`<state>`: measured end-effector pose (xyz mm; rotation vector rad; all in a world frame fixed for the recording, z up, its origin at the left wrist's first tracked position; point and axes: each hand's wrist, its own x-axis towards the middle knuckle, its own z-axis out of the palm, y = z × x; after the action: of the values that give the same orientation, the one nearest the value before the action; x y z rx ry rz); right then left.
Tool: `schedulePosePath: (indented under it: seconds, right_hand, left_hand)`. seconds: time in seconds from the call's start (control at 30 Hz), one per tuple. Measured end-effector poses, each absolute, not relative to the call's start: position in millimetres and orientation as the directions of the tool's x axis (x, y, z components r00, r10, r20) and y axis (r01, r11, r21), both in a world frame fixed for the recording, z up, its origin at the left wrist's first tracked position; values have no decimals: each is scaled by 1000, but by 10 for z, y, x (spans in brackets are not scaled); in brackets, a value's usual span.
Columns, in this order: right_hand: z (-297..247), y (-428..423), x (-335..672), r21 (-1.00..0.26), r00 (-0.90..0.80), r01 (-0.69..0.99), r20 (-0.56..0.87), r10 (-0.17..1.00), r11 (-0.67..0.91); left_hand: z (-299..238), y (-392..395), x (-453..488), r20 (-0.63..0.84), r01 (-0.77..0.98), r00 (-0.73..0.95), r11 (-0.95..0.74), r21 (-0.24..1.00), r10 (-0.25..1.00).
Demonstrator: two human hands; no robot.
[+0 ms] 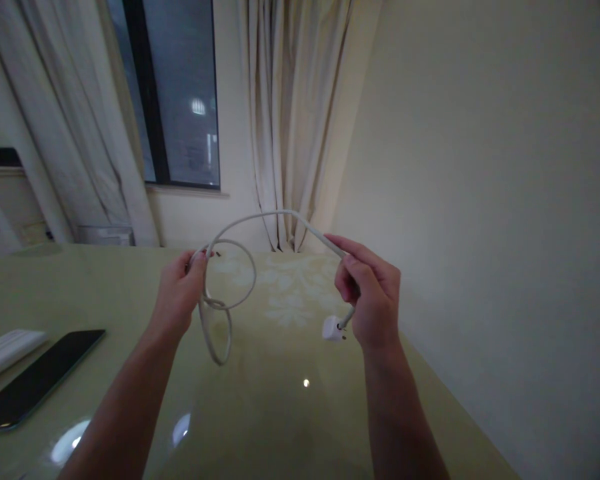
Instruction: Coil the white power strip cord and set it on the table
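Both my hands hold a white cable point(275, 215) up above a glossy pale-green table point(260, 407). My left hand point(180, 293) is closed on one part of it, where the cable forms loops that hang down below the hand. My right hand point(373, 290) pinches the cable near its other end. From that hand a short piece drops to a white plug point(333, 328) that dangles just left of my right wrist. Between the hands the cable arches upward.
A dark tablet or phone point(35, 383) lies on the table at the left, with a white flat object point(5, 352) beside it. Behind the table are cream curtains point(290, 113), a dark window point(177, 93) and a bare wall point(490, 200) on the right.
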<state>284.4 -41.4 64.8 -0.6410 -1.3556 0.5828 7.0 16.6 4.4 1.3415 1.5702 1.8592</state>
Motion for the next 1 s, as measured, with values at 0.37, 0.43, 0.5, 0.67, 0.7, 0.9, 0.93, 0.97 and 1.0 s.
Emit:
schedulePosePath:
  seconds: [0.37, 0.43, 0.5, 0.67, 0.7, 0.9, 0.93, 0.97, 1.0]
  right_hand:
    - [668, -527, 2953, -878, -397, -110, 469, 789, 467]
    - [670, -521, 2947, -869, -372, -201, 495, 785, 453]
    - [664, -504, 2921, -861, -365, -263, 506, 782, 434]
    - [605, -424, 2827, -923, -533, -241, 384, 754, 300]
    - [591, -406, 2814, -938, -588, -221, 345, 731, 265]
    - [558, -330, 2759, -944, -540, -183, 330, 774, 275]
    - [551, -317, 2736, -942, -495, -155, 335, 801, 298]
    - [539, -301, 2703, -941, -458, -128, 336, 823, 313]
    - [519, -283, 2661, -942, -430, -110, 333, 839, 317]
  left_hand:
    - [28, 120, 29, 676, 632, -490, -310, 711, 550]
    - [-3, 146, 11, 649, 603, -485, -313, 733, 586]
    - [-22, 166, 19, 579, 532, -496, -300, 792, 648]
    - [8, 160, 144, 423, 247, -457, -345, 905, 783]
    - [27, 147, 175, 415, 196, -441, -367, 910, 796]
    - [204, -42, 325, 478, 125, -322, -464, 877, 817]
    - [233, -81, 351, 525, 135, -291, -509, 850, 800]
    - [256, -117, 381, 569, 145, -254, -551, 822, 782]
    - [275, -150, 415, 604, 152, -209, -585, 797, 769]
